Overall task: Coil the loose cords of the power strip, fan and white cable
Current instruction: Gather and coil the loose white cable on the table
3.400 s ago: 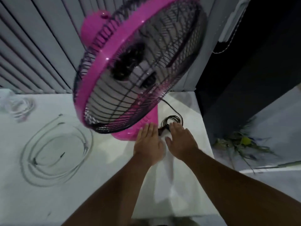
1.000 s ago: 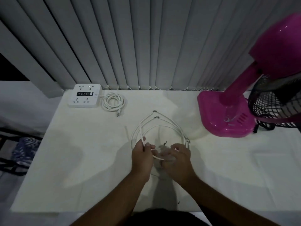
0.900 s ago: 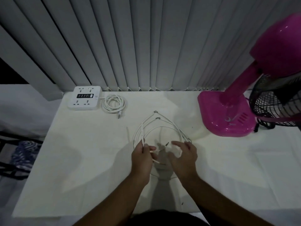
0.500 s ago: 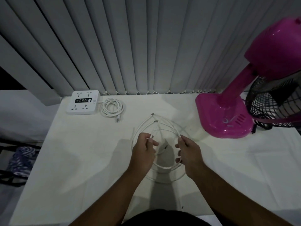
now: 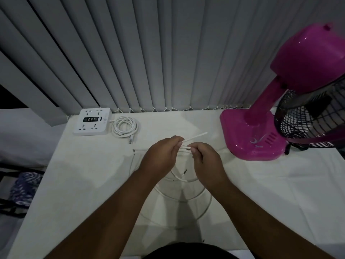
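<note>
Head view, left hand (image 5: 162,155), right hand (image 5: 205,160), pinching white cable (image 5: 195,137)

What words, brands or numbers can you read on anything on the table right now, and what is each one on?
Nothing is legible.
Fan base: a crescent-shaped logo with small print beside it, too blurred to read.
Power strip: a tiny mark to the right of the dark port panel, too small to read.
White cable: no print visible.

My left hand (image 5: 161,156): bare, short pale nails.
My right hand (image 5: 207,162): bare, short pale nails.
My forearms (image 5: 113,200): bare, unsleeved.
My clothing: dark garment (image 5: 188,251), bottom edge.
</note>
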{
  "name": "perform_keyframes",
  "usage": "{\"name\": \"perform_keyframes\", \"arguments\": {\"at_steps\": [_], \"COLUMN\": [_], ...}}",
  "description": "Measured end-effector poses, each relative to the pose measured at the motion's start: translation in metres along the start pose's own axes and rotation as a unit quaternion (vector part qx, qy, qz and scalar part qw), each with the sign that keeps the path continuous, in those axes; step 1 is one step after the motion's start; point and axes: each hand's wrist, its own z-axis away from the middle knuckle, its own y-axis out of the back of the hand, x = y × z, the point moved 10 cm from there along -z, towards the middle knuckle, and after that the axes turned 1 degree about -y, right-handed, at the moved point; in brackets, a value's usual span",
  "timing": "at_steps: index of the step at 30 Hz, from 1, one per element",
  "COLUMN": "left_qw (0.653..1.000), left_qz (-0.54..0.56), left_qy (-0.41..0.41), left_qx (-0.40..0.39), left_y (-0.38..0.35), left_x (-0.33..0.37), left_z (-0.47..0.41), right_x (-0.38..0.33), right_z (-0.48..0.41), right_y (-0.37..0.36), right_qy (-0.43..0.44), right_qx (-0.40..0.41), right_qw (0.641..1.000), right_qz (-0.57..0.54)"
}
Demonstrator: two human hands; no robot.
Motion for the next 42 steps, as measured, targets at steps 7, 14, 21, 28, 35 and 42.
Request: {"name": "perform_keyframes", "arguments": {"at_steps": [7,14,21,28,35,42], "left_qw": [0.997,0.995,0.965,0.941,0.935,0.929], "left_qz": [0.002,0.003,0.189,0.244,0.277,0.252], "left_qy": [-0.017,-0.033,0.127,0.205,0.214,0.261], "left_qx": [-0.07,-0.09,-0.129,-0.113,-0.063,-0.073], "left_y": [-0.009,-0.012,-0.027,-0.03,-0.021,-0.018], "left_x": [-0.002,-0.005,-0.034,-0.04,-0.042,-0.057], "left_z": [0.007,0.014,0.026,0.03,0.028,0.032], "right_x": [-0.003,0.012,0.035,0.032,0.021,0.043], "right_z": [0.007,0.009,0.015,0.011,0.0,0.003], "right_y": [0.009,-0.007,-0.037,-0.037,-0.009,-0.005], "right_qy": [0.069,0.003,-0.194,-0.178,-0.081,-0.165], "right_qx": [0.021,-0.067,-0.248,-0.201,-0.066,0.004], "right_qw": [0.98,0.995,0.902,0.899,0.965,0.955], "right_qz": [0.188,0.07,-0.295,-0.345,-0.241,-0.245]}}
